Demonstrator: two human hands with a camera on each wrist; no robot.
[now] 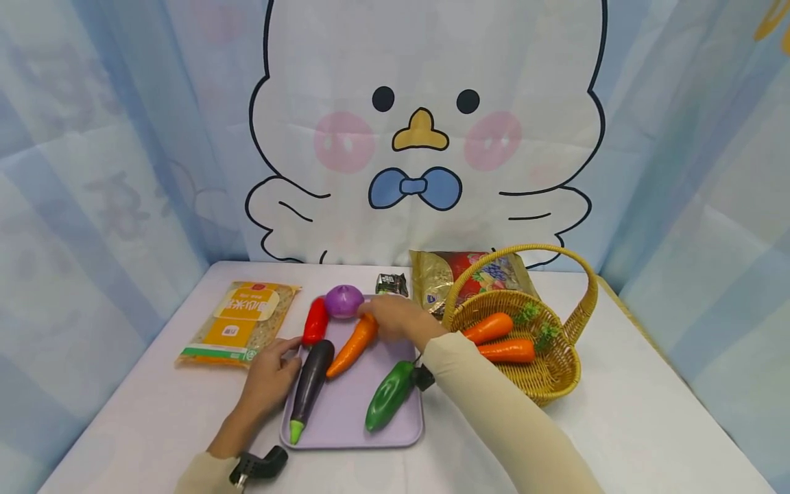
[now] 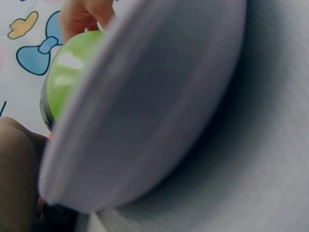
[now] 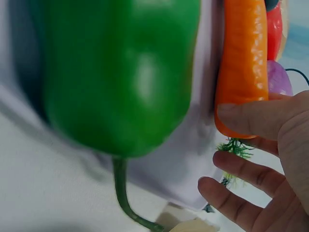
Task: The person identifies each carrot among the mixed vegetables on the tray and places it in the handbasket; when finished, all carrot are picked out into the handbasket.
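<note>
My right hand (image 1: 393, 317) pinches the thick upper end of a carrot (image 1: 352, 348), which slants over a lilac tray (image 1: 342, 422). In the right wrist view the thumb lies on the carrot, while two other fingers extend away from it. At the tray's left rim rests my left hand (image 1: 269, 374), its fingertips beside an eggplant (image 1: 313, 377). Also on the tray are a red pepper (image 1: 316, 321), a purple onion (image 1: 343, 302) and a green pepper (image 1: 390, 398) below my right wrist. The rim hides most of the left hand's work in the left wrist view.
A wicker basket (image 1: 570, 374) with a tall handle stands right of the tray, holding more carrots (image 1: 507, 350). Behind it lies a gold packet (image 1: 432, 274), with a small dark packet (image 1: 391, 284) nearby. A bag of grain (image 1: 243, 322) lies at the left.
</note>
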